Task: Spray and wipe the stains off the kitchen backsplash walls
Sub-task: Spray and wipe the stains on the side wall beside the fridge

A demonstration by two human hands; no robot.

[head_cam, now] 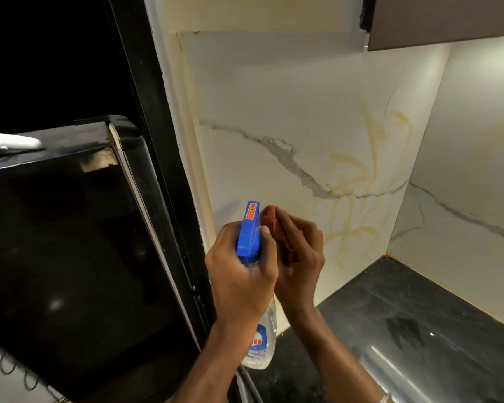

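The spray bottle [248, 234] stands nearly upright, clear body hanging down and blue nozzle aimed forward at the marble wall [288, 112]. The left hand [242, 274] grips its neck, fingers curled round just under the blue head. The right hand [300, 257], touching the left, bunches a red cloth [274, 225] in curled fingers, near the yellow stains [361, 175] above the black table [405, 309].

I saw warm light falling from under the brown upper cabinet [448, 21] onto the white, grey-veined marble backsplash wall [288, 112], brightest at the right corner. The glossy black appliance [70, 242] at left sat in deep shadow. A glare streak crossed the polished black stone countertop [463, 330]. The right hand [300, 257] looked blurred; straight lines bowed near the borders.
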